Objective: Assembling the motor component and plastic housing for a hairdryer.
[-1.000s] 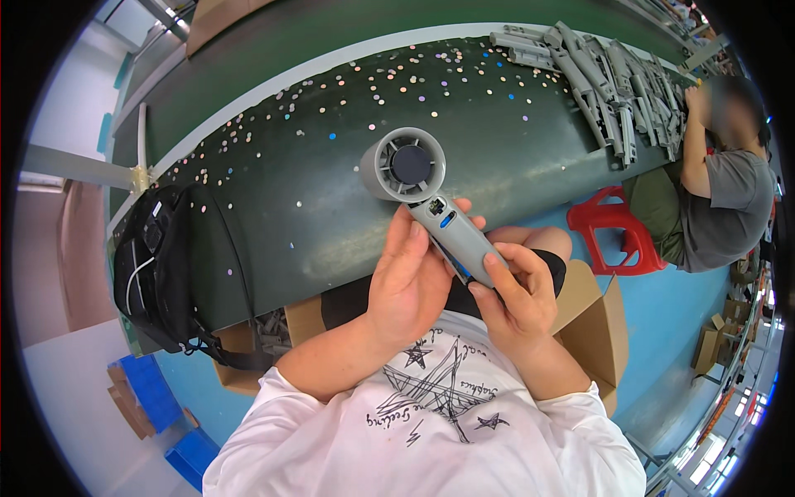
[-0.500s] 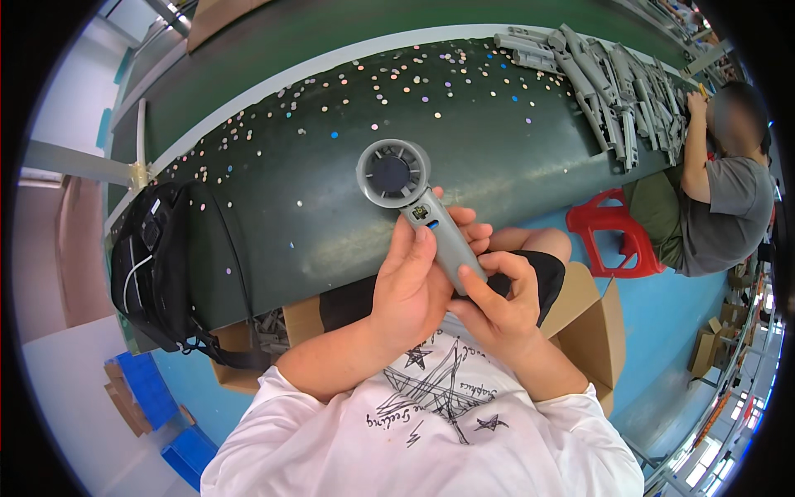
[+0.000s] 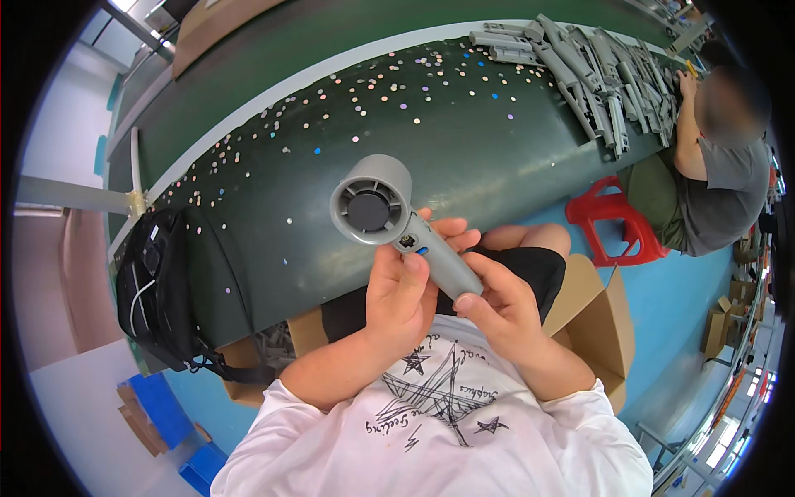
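A grey handheld fan [image 3: 447, 269] is held in front of my body, its round head tilted up to the left. In the head's ring sits a dark hub with short vanes around it. Below the neck, the handle has a small opening with parts showing and a blue switch. My left hand [image 3: 403, 290] wraps the upper handle, its thumb beside the blue switch and its fingertips showing on the far side. At the handle's lower end, my right hand [image 3: 503, 302] grips with thumb and fingers.
Small round dots [image 3: 373, 87] are scattered over the dark green table [image 3: 273, 224]. Grey plastic housings [image 3: 609, 79] are heaped at the far right, near a seated person [image 3: 725, 174] and a red stool [image 3: 617, 224]. A black bag [image 3: 153, 282] lies left; cardboard boxes [image 3: 600, 331] stand below.
The fan has come slightly down and left, and its head has turned so that more of the ring's side shows. Both hands still hold it. The view has shifted a little.
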Demonstrator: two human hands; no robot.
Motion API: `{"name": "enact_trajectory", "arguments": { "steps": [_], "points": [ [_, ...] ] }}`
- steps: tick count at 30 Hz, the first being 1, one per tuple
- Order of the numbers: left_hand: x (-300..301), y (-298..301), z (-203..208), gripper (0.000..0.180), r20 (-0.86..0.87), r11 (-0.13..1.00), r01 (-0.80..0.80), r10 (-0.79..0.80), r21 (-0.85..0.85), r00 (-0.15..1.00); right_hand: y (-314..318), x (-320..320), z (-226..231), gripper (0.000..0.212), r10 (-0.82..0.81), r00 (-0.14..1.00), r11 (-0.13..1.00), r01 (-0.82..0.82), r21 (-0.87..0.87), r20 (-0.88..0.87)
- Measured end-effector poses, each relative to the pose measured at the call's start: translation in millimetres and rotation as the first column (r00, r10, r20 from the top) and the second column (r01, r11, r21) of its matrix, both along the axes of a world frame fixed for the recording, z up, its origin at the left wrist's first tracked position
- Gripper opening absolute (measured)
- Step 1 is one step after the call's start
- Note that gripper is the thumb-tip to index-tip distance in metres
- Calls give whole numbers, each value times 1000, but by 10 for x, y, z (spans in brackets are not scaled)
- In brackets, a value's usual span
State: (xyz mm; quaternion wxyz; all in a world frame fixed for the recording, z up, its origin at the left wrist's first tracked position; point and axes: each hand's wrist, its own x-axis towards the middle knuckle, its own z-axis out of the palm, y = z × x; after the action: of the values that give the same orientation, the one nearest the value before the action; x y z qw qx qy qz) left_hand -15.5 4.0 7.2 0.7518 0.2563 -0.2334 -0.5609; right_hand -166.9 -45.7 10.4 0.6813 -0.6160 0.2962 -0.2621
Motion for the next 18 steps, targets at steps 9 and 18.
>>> {"name": "enact_trajectory", "arguments": {
  "steps": [9, 18],
  "points": [
    [-35, -25, 23, 59, 57, 998, -35, 39, -58, 998, -44, 117, 33, 58, -321, 944, 476, 89, -875, -78],
    [43, -40, 78, 75, -227, 999, -36, 26, -39, 974, -148, 30, 141, 54, -242, 970, 358, 73, -931, -17]
  ]
}}
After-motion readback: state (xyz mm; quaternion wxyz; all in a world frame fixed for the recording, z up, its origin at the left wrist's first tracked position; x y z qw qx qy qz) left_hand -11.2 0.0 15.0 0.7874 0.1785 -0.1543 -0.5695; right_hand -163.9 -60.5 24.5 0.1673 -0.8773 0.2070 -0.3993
